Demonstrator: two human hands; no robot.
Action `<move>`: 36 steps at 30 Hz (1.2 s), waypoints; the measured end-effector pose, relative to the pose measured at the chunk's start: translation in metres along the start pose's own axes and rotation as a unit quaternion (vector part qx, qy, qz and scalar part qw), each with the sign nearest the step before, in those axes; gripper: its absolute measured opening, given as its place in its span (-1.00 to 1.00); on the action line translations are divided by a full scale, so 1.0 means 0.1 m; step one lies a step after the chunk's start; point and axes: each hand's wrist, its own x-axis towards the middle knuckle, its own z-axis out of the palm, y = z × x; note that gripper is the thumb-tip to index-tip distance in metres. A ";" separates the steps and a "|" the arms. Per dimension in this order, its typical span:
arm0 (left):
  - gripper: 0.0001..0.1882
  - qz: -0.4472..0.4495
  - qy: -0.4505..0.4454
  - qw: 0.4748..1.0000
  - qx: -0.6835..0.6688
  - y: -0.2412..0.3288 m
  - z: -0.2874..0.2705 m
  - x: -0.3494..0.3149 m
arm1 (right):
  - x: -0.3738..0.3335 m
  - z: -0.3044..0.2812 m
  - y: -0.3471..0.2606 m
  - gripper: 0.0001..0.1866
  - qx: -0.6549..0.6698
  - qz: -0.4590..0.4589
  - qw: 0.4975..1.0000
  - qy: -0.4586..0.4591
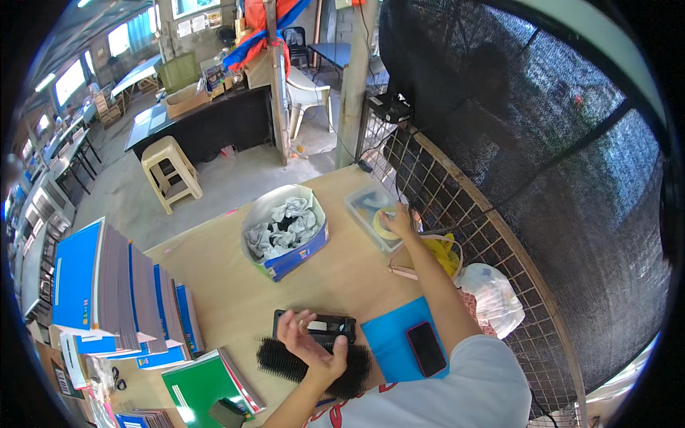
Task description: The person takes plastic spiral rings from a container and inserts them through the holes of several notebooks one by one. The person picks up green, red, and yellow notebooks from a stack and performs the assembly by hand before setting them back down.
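Note:
My right hand [401, 222] reaches to the far right, its fingers closed on a pale yellow roll of tape [384, 227]. The roll is at a clear plastic box [371, 196], inside or just over its rim; I cannot tell which. My left hand [310, 349] is raised near my body, palm up and fingers spread, holding nothing. Below it lie a black desk tool [344, 329], perhaps a stapler, and a bundle of black spiral binding coils [275, 359], both partly covered by the hand. A blue folder [382, 332] with a dark phone [427, 349] on it lies to the right.
Stacked blue-covered spiral books [77, 278] stand at the left, with a green notebook [196, 389] nearer me. A cut-open box [303, 255] holds crumpled paper. Bags [492, 299] and a wire mesh fence [492, 228] border the table's right side. A plastic stool [170, 171] stands beyond.

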 end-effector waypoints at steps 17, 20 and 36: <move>-0.12 0.021 -0.148 0.989 -0.016 -0.09 0.17 -0.26 | -0.18 0.04 -0.31 -0.58 0.031 0.140 0.985 -0.094; -0.13 0.004 -0.134 0.991 -0.018 -0.09 0.01 -0.28 | -0.29 -0.15 -0.51 -0.55 0.045 0.178 0.977 -0.111; -0.16 -0.086 -0.223 0.898 0.370 -1.99 -0.40 1.74 | 0.12 -0.03 -2.94 -0.21 0.009 -0.368 0.896 -0.248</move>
